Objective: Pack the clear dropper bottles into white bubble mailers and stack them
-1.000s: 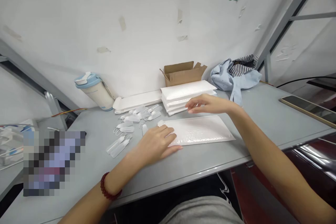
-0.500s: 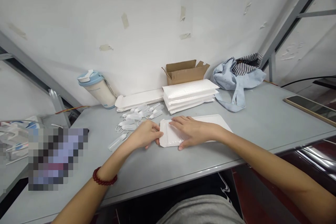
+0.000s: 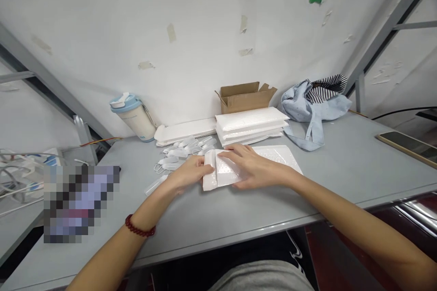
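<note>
A white bubble mailer (image 3: 269, 157) lies flat on the grey table (image 3: 341, 177) in front of me. My left hand (image 3: 189, 174) pinches its left end, where the flap is bent upward. My right hand (image 3: 251, 168) rests on the same end, fingers curled over the mailer's mouth. Just left of my hands lie several small clear plastic bottles (image 3: 177, 152). A stack of more white mailers (image 3: 251, 125) sits behind.
A brown cardboard box (image 3: 244, 96) stands at the wall, with a blue-lidded drink jug (image 3: 133, 116) to its left and a blue cloth bag (image 3: 316, 102) to its right. A phone (image 3: 408, 144) lies at far right. A flat white packet (image 3: 184, 131) lies beside the stack.
My right hand came back from the stack onto the mailer's left end. Both hands now grip that end and its flap has lifted off the table.
</note>
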`<move>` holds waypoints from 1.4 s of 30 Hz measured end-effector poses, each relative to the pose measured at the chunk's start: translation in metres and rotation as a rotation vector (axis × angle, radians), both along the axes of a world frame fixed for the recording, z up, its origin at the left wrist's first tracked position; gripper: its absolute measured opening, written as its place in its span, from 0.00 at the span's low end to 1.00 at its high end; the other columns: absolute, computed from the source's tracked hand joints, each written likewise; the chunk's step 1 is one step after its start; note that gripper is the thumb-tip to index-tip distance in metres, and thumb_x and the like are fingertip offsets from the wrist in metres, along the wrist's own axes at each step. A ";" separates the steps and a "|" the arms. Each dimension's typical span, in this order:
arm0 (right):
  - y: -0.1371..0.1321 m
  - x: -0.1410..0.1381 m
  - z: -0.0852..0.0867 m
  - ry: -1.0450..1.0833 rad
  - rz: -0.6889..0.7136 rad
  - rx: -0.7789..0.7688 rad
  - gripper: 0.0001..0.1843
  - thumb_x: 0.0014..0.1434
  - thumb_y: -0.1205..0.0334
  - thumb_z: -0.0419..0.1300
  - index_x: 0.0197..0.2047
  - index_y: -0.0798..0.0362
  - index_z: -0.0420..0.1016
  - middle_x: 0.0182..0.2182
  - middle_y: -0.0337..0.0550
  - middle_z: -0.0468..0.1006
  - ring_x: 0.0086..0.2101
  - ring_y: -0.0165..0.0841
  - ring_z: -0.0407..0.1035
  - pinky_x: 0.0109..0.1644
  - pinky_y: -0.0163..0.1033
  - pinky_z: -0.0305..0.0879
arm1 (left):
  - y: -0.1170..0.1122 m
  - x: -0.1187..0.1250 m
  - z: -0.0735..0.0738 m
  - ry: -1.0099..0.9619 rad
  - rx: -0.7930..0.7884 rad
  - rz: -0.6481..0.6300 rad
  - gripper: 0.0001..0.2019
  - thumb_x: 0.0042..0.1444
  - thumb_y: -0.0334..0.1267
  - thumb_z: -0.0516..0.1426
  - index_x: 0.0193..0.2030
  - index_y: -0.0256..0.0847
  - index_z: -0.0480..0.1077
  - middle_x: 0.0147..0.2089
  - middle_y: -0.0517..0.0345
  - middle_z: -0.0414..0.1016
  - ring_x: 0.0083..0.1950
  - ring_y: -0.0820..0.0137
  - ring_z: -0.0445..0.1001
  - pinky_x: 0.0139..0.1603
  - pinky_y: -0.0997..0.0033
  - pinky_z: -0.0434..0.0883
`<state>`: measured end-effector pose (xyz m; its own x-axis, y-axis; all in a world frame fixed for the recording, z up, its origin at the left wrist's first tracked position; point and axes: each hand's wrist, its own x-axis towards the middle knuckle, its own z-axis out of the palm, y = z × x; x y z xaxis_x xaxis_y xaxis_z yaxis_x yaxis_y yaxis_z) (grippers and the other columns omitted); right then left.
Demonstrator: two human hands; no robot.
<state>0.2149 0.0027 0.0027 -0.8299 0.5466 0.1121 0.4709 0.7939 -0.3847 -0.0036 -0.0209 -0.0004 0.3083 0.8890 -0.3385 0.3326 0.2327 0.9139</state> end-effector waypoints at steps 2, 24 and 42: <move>-0.001 -0.001 -0.001 0.033 0.030 0.014 0.41 0.49 0.59 0.63 0.64 0.51 0.51 0.57 0.55 0.55 0.57 0.48 0.50 0.58 0.55 0.53 | -0.001 0.001 0.001 -0.076 -0.005 -0.011 0.08 0.45 0.34 0.58 0.34 0.37 0.72 0.31 0.58 0.76 0.32 0.70 0.72 0.31 0.74 0.66; -0.010 -0.017 -0.018 0.040 0.075 0.421 0.31 0.53 0.64 0.59 0.60 0.55 0.57 0.59 0.59 0.54 0.56 0.49 0.50 0.57 0.55 0.53 | 0.004 0.003 -0.012 0.048 0.389 0.272 0.09 0.44 0.39 0.57 0.32 0.37 0.71 0.28 0.64 0.70 0.29 0.73 0.66 0.29 0.76 0.62; -0.005 -0.015 -0.021 0.055 0.103 0.379 0.32 0.50 0.74 0.54 0.59 0.54 0.56 0.58 0.58 0.58 0.55 0.47 0.54 0.54 0.56 0.57 | 0.008 -0.001 -0.013 0.290 0.501 0.292 0.11 0.45 0.42 0.55 0.20 0.37 0.62 0.20 0.66 0.57 0.24 0.77 0.55 0.24 0.76 0.53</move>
<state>0.1996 -0.0027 -0.0184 -0.8653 0.3725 0.3354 0.3686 0.9263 -0.0779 -0.0044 -0.0129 -0.0131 -0.0114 0.9943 0.1061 0.5697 -0.0807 0.8179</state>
